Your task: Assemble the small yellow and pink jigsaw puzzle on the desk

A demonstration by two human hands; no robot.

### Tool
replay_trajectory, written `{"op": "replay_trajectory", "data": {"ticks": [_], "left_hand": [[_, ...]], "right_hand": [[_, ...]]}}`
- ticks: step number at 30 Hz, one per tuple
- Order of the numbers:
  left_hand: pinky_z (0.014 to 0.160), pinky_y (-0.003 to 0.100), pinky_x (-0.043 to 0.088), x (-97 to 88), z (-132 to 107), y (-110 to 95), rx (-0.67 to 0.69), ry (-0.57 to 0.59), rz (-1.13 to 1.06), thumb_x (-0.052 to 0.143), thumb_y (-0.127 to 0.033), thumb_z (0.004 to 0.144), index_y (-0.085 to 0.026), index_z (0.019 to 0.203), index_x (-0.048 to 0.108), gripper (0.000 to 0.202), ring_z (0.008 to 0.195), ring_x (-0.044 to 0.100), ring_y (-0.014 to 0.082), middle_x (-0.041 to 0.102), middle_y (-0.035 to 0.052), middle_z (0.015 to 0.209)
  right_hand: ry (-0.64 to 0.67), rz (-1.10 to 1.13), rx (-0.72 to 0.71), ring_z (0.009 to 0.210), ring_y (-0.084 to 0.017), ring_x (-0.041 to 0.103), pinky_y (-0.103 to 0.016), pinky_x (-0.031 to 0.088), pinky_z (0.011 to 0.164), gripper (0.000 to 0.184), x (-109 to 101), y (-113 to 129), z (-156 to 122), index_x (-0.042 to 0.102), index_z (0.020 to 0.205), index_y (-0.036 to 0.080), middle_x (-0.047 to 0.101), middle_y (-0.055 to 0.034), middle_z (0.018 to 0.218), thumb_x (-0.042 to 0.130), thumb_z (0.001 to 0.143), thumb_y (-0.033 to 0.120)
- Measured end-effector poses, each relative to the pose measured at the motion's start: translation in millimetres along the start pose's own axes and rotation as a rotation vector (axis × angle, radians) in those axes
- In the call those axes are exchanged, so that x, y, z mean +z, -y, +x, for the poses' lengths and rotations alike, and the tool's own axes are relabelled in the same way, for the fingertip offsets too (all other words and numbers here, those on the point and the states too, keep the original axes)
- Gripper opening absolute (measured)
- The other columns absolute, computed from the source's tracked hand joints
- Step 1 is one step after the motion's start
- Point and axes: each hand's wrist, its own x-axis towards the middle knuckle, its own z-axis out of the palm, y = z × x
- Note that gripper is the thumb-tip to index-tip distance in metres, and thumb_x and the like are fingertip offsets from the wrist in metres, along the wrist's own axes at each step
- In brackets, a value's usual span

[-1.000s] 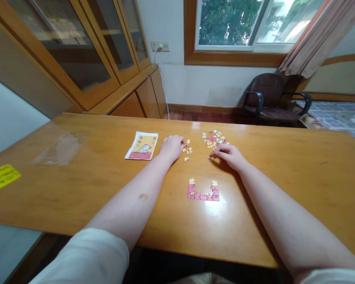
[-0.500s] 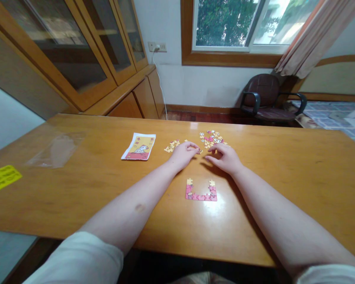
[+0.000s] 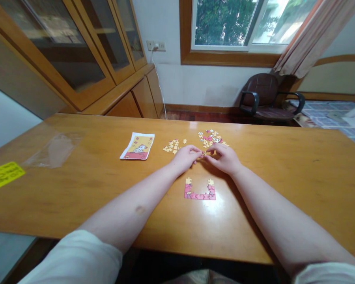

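A small yellow and dark-marked puzzle piece is between my two hands, above the table. My left hand pinches it from the left with thumb and fingers. From the right, the thumb and index finger of my right hand close on its other side. Fingers partly cover the piece. Nearer to me lies a U-shaped joined section of puzzle, pink along the bottom with yellow upper ends. Beyond my hands are a pile of mixed loose pieces and, left of it, a smaller group of yellow pieces.
A picture card with a white animal lies left of the pieces. Farther left are a clear plastic bag and a yellow label on the wooden table. An armchair stands behind the table.
My right hand has moved left to the puzzle piece in my left hand, and its fingers have closed there. The left hand has shifted slightly right.
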Motion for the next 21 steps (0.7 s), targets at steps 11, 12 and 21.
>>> {"op": "replay_trajectory", "data": {"ticks": [11,12,21], "left_hand": [[0.094,0.039,0.045,-13.0,-8,-1,0.572,0.113,0.892,0.052,-0.029,0.089,-0.027,0.107,0.070,0.025,0.104,0.057,0.0223,0.062,0.0055,0.114],[0.093,0.039,0.045,-12.4,-8,-1,0.574,0.121,0.917,0.051,-0.030,0.089,-0.028,0.108,0.070,0.026,0.105,0.057,0.0226,0.061,0.0054,0.115],[0.092,0.041,0.046,-11.2,-6,3,0.596,0.138,0.932,0.049,-0.029,0.090,-0.030,0.108,0.071,0.028,0.103,0.058,0.0232,0.060,0.0069,0.116]], "right_hand": [[0.420,0.054,0.210,0.054,-0.011,0.048,-0.023,0.034,0.053,0.012,-14,-12,-4,0.065,0.080,0.019,0.056,0.0031,0.060,0.064,0.073,0.029],[0.429,0.050,0.216,0.054,-0.010,0.047,-0.023,0.034,0.052,0.012,-14,-11,-4,0.066,0.080,0.019,0.055,0.0032,0.059,0.064,0.073,0.029],[0.435,0.031,0.230,0.054,-0.010,0.047,-0.023,0.033,0.052,0.014,-12,-14,-4,0.067,0.082,0.020,0.057,0.0029,0.060,0.063,0.075,0.031]]}}
